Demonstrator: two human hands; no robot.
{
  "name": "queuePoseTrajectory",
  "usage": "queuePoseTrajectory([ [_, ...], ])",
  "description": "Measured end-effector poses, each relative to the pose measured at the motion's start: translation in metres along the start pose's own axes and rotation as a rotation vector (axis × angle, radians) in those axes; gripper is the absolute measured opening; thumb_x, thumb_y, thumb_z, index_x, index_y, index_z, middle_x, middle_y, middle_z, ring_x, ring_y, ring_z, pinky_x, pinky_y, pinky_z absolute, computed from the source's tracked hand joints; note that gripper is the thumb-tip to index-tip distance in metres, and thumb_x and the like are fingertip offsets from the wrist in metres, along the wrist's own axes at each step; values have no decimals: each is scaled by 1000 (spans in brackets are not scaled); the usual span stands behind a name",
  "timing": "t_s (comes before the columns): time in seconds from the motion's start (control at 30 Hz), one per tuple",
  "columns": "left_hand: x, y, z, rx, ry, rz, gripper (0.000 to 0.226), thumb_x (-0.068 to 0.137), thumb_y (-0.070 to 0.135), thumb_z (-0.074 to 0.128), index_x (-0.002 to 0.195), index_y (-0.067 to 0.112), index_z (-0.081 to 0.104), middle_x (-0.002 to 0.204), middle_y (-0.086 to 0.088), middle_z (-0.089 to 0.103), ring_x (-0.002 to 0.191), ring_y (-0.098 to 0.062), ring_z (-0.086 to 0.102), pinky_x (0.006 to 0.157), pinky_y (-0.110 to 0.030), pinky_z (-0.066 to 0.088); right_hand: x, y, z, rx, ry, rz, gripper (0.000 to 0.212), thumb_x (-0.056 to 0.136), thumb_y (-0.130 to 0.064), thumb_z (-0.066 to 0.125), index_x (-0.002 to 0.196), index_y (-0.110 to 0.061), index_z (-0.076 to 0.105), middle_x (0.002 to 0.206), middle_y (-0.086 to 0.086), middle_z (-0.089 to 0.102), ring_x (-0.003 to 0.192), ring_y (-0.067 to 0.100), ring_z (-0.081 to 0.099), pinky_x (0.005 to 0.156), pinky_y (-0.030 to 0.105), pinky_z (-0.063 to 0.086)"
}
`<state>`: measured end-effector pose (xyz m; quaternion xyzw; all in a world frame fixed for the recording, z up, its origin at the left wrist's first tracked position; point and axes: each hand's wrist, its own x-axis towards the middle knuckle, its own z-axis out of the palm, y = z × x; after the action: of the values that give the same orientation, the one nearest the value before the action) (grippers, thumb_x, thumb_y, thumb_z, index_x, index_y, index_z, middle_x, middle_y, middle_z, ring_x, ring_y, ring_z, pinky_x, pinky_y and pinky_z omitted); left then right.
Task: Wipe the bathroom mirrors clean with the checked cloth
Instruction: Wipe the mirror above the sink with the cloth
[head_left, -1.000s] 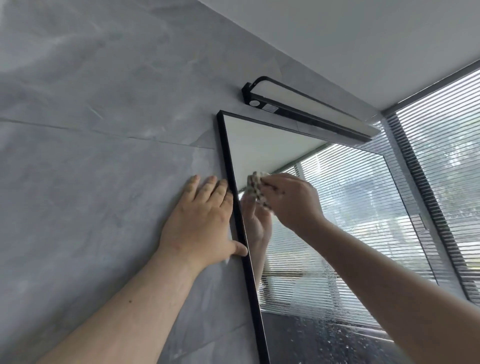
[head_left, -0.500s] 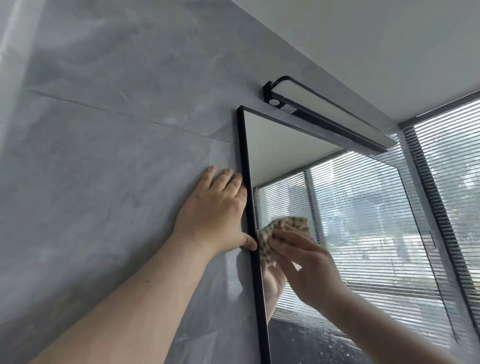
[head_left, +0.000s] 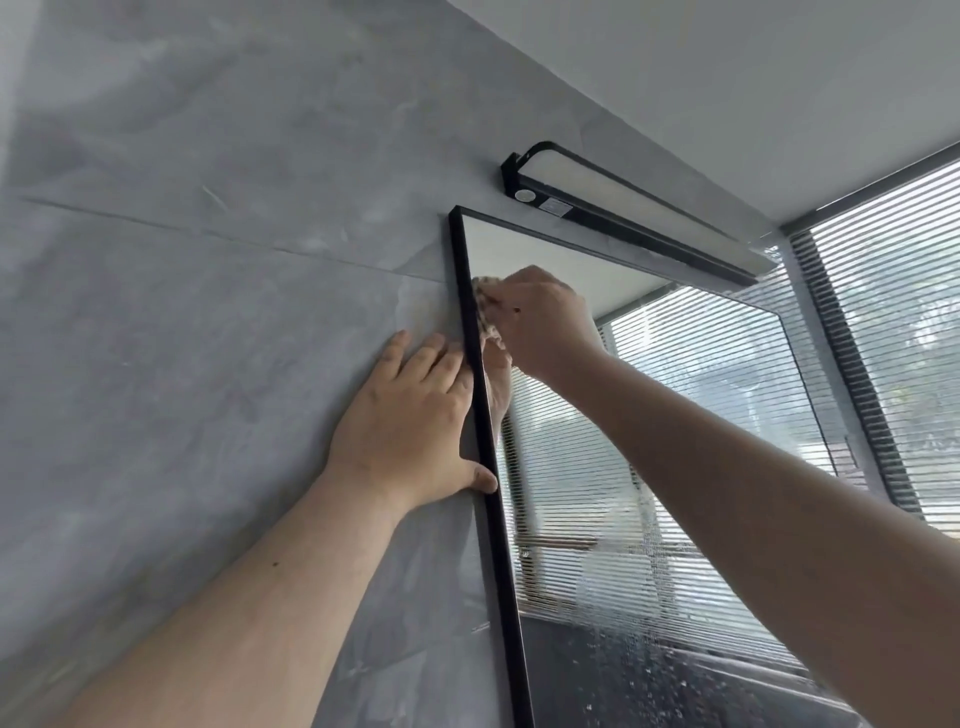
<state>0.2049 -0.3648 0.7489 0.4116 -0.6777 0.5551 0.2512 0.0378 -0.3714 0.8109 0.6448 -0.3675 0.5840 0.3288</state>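
Note:
A black-framed mirror (head_left: 691, 415) hangs on the grey tiled wall and reflects window blinds. My right hand (head_left: 543, 319) presses the checked cloth (head_left: 483, 301) against the glass near the mirror's top left corner, right beside the frame; most of the cloth is hidden under the fingers. My left hand (head_left: 410, 421) lies flat and open on the wall tile, with its thumb touching the mirror's left frame edge. Water droplets and streaks cover the lower part of the glass.
A black bar lamp (head_left: 623, 213) is mounted just above the mirror's top edge. A window with horizontal blinds (head_left: 904, 332) fills the right side. Grey wall tiles (head_left: 208, 260) spread to the left, white ceiling above.
My right hand has carried the cloth up along the mirror's left edge, from about the height of my left thumb to near the top corner. My left hand stays on the wall.

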Motion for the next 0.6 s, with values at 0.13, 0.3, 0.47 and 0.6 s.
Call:
queuePoseTrajectory([
  [0.13, 0, 0, 0, 2, -1, 2, 121, 66, 91, 41, 156, 12, 23, 164, -6, 21, 153, -26, 10, 123, -49, -1, -50, 12, 8, -23, -14, -59, 24, 94, -20, 61, 114, -22, 74, 116, 2, 66, 108, 23, 59, 98, 40, 45],
  [0.3, 3, 0, 0, 10, -31, -10, 121, 66, 93, 43, 156, 13, 24, 165, -6, 17, 153, -24, 7, 123, -48, -3, -119, 27, 29, 11, 148, -181, 25, 85, -22, 66, 106, -20, 78, 102, -2, 71, 93, 8, 53, 80, 24, 51],
  [0.47, 5, 2, -2, 70, -131, -67, 135, 63, 98, 34, 158, 8, 1, 167, -12, -4, 153, -26, -8, 123, -46, -6, -95, 29, 38, 69, 231, -185, 31, 87, -30, 55, 101, -16, 79, 103, 4, 71, 95, 9, 54, 79, 22, 50],
  [0.6, 30, -13, -22, 182, -66, -1, 121, 60, 97, 42, 147, 12, 34, 148, -8, 39, 138, -28, 35, 114, -42, 25, -43, 19, 30, 4, 228, -159, 19, 82, -16, 67, 93, -10, 80, 91, 7, 74, 96, 13, 49, 78, 22, 45],
])
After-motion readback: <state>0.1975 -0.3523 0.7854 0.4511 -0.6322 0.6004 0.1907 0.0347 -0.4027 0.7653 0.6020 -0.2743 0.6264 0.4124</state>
